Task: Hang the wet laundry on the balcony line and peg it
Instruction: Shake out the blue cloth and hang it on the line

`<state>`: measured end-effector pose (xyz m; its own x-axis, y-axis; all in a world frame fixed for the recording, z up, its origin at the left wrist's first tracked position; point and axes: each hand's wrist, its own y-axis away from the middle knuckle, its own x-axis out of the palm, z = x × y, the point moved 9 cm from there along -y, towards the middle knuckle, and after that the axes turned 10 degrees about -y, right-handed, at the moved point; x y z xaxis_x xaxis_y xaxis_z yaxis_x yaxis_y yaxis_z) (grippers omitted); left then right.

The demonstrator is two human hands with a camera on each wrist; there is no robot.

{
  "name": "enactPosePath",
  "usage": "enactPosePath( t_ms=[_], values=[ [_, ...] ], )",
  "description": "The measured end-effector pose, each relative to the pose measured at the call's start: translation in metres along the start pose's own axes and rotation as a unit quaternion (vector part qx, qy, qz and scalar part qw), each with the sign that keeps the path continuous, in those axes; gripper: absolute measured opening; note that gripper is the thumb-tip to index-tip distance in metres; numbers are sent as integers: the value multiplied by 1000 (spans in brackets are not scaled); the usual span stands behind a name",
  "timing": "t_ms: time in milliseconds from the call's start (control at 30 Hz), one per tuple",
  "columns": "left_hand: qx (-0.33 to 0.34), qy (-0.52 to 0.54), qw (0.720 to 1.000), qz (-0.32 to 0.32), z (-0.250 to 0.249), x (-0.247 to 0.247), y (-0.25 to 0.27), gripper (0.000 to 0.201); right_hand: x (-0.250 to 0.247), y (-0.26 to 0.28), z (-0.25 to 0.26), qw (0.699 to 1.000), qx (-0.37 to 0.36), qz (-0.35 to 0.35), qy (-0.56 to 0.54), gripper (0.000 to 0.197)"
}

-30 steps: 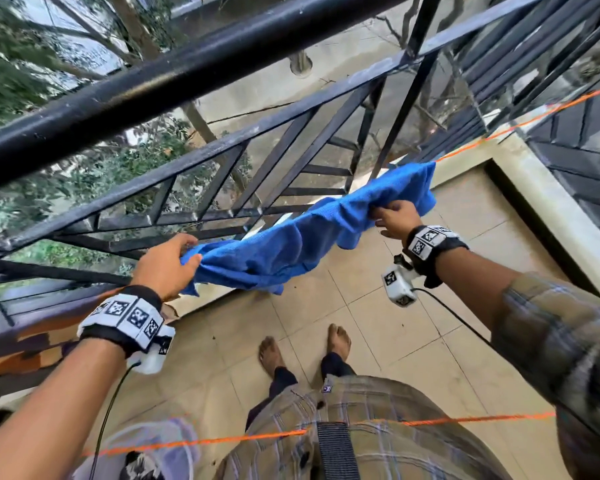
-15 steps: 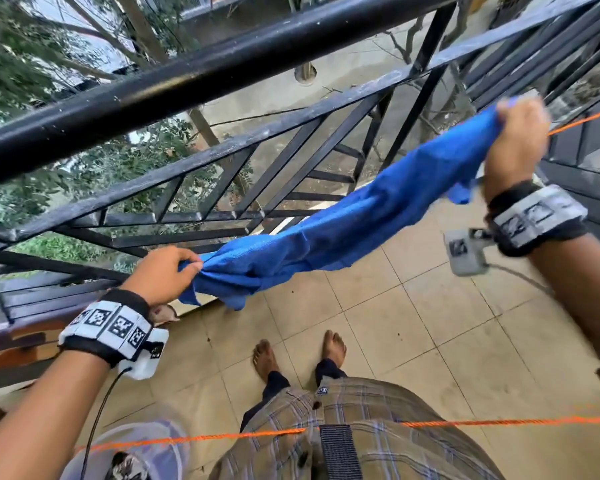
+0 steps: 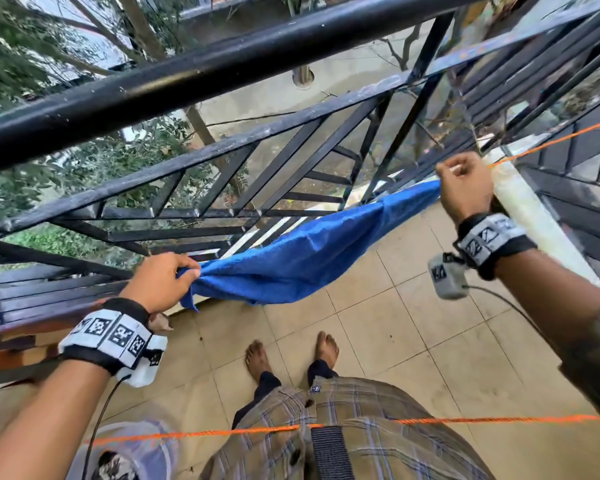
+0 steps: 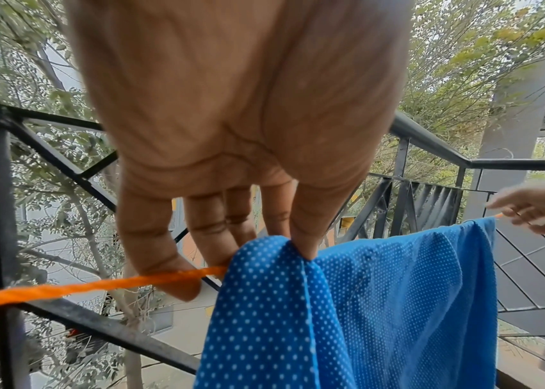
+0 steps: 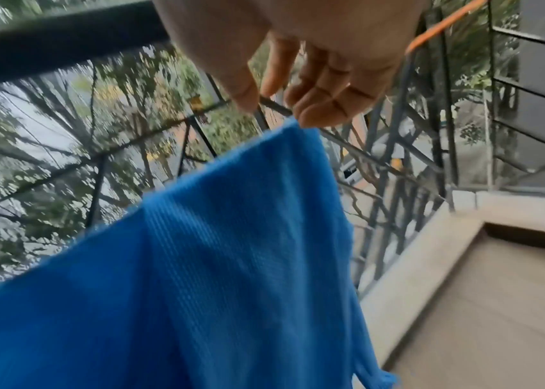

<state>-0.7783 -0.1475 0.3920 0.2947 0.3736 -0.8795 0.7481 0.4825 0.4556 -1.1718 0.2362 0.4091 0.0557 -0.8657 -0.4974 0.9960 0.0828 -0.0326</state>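
Draping step: blue dotted cloth [image 4: 380,302] lay over orange line [image 4: 64,288], left hand [image 3: 160,282] pinching its end, right hand [image 3: 465,188] loosely curled, likely released; pegs needed next.

Black railing [image 3: 222,157] is crowding the far side; open tiled floor [image 3: 378,323] is lying beneath the orange line [image 4: 64,289].

- Right wrist view smeared by motion: railing [image 5: 64,39] and trees only streaks.
- Blue cloth [image 5: 231,250] cut off at that view's lower edge.
- Orange line [image 4: 91,287] hidden under the cloth's fold.
- Left hand [image 4: 231,131]: fingertips buried in cloth.
- Right hand [image 4: 540,208]: cut by frame edge, blurred.
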Motion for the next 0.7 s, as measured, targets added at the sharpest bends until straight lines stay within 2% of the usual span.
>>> enactPosePath(
  t_ms=[67, 133, 233, 300, 400, 433, 500, 600, 700],
  values=[
    [-2, -6, 1000, 1, 0, 0, 0, 17, -1, 23, -43, 998, 58, 3, 4, 19],
    [-6, -9, 1000, 0, 0, -1, 0, 16, 5, 43, -85, 988, 152, 26, -12, 27],
    [-14, -4, 1000, 3, 0, -2, 1, 13, 32, 69, -125, 943, 300, 105, -98, 42],
    [-18, -3, 1000, 8, -1, -2, 2, 10, 48, 78, -131, 921, 337, 139, -136, 52],
    [-25, -6, 1000, 11, -4, -3, 4, 10, 59, 72, -127, 915, 337, 137, -173, 54],
    [-27, -7, 1000, 11, -4, -4, 4, 10, 61, 70, -123, 916, 334, 134, -175, 43],
    [-29, -8, 999, 12, -7, -5, 5, 10, 63, 63, -113, 923, 321, 127, -167, 7],
    [-32, -7, 999, 11, -10, -8, 6, 8, 60, 57, -104, 935, 291, 122, -160, 18],
    [-38, -4, 999, 16, -9, -8, 4, 9, 48, 55, -97, 947, 245, 99, -183, 18]
  ],
)
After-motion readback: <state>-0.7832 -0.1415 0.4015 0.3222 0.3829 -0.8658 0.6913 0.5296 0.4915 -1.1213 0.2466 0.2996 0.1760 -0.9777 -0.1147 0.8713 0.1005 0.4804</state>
